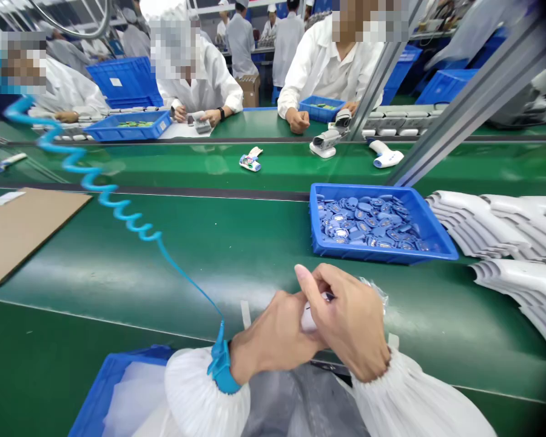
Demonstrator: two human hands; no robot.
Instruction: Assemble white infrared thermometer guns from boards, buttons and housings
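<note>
My left hand (273, 340) and my right hand (352, 325) meet above the near edge of the green bench, both closed round a small white plastic part (307, 318). A bit of clear plastic wrap (377, 289) sticks out behind my right hand. My left wrist wears a blue strap (221, 364) with a coiled blue cord (104, 197) running up to the left. Just beyond my hands stands a blue tray (432, 233) holding several small blue button parts (368, 221).
White thermometer-gun shells (514, 243) lie stacked at the right. A cardboard sheet (22, 227) lies at the left, a blue bin (95, 394) with white bags near my lap. White devices (384, 155) ride the green belt; other workers in white coats sit opposite.
</note>
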